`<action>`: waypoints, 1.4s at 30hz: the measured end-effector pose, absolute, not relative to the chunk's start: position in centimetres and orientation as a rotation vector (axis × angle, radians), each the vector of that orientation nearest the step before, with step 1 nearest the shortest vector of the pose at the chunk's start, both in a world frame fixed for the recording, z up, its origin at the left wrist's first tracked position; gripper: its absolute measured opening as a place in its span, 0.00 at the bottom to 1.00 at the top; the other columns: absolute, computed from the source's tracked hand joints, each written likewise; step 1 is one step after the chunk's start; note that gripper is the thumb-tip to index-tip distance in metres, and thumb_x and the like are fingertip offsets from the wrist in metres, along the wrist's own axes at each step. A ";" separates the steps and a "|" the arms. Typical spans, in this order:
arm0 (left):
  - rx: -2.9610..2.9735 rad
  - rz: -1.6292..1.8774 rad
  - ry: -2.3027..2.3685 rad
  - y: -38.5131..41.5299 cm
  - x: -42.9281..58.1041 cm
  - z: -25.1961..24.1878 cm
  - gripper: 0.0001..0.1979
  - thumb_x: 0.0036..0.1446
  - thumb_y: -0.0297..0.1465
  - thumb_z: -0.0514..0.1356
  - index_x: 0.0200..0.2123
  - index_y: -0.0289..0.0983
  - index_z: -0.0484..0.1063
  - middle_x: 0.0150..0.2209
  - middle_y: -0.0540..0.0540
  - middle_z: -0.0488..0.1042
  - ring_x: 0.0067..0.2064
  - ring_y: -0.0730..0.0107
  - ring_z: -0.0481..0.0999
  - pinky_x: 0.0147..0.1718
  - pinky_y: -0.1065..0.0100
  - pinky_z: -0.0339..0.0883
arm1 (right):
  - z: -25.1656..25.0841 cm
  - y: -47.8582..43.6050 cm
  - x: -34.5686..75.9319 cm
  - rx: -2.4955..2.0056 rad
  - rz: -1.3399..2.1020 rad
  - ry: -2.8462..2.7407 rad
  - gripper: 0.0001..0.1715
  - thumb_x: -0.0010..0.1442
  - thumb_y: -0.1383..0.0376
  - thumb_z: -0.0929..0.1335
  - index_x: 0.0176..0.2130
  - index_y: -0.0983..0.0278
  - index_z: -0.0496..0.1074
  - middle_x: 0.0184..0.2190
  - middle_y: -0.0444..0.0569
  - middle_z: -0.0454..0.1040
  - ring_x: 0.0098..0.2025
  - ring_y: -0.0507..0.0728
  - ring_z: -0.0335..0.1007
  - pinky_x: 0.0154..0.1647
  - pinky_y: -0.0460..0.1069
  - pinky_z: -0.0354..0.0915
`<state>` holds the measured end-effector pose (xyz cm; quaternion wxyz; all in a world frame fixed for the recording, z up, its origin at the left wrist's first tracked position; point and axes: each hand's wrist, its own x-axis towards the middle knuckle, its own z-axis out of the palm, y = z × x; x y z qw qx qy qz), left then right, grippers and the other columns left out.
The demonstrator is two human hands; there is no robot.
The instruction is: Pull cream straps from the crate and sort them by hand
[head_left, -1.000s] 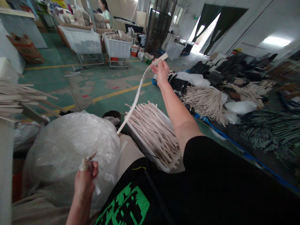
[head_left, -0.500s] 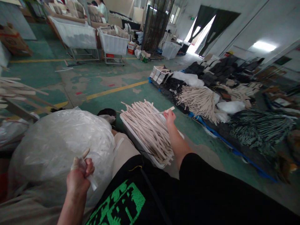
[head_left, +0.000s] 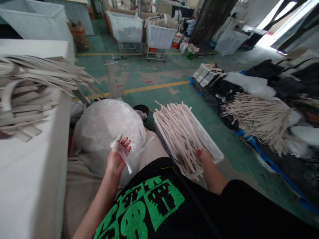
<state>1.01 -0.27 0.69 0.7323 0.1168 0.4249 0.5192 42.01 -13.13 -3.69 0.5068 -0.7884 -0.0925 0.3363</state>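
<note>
My left hand [head_left: 117,159] is raised in front of a big clear plastic bag [head_left: 107,122], palm up, with fingers loosely curled. A thin whitish plastic scrap [head_left: 126,160] lies across the palm, held by the thumb, which has a pale covering. My right hand [head_left: 204,157] is at the near right side of a white tub [head_left: 211,146]. Its fingers are curled in among long beige fabric strips [head_left: 176,132] heaped in the tub. The fingertips are partly hidden there, and which strip they grip is hard to see.
At the left, a white table [head_left: 45,166] bears a pile of beige strips [head_left: 32,83]. Wheeled white carts [head_left: 160,35] stand across the green floor. Along the right, a blue pallet [head_left: 264,159] carries bundled cords [head_left: 259,116] and plastic bags.
The view has swung left, bringing the white table in. My right hand has gone from above the tub's far right side, holding a strip end, down to its near right. My left fingers have loosened.
</note>
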 end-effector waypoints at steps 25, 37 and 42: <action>0.636 1.110 0.954 -0.5 0.4 1.0 0.28 0.47 0.56 0.69 0.33 0.35 0.77 0.27 0.49 0.76 0.20 0.80 0.63 0.19 0.72 0.48 | 5.2 10.6 13.6 -1.207 1.749 -1.101 0.12 0.62 0.60 0.73 0.36 0.68 0.79 0.27 0.46 0.78 0.29 0.49 0.72 0.30 0.43 0.67; 0.584 1.053 1.062 0.3 -0.2 0.6 0.23 0.29 0.45 0.78 0.26 0.35 0.81 0.23 0.49 0.76 0.26 0.74 0.67 0.29 0.70 0.60 | 5.7 12.4 12.1 -1.188 1.460 -1.616 0.25 0.59 0.47 0.71 0.28 0.66 0.72 0.18 0.38 0.62 0.22 0.47 0.55 0.23 0.44 0.50; 0.491 1.132 1.095 0.4 -0.1 0.8 0.23 0.27 0.44 0.78 0.23 0.35 0.78 0.20 0.52 0.72 0.23 0.78 0.61 0.24 0.72 0.54 | 6.1 9.6 11.8 -1.071 1.663 -1.681 0.30 0.54 0.41 0.73 0.26 0.64 0.66 0.20 0.37 0.60 0.23 0.47 0.52 0.24 0.44 0.50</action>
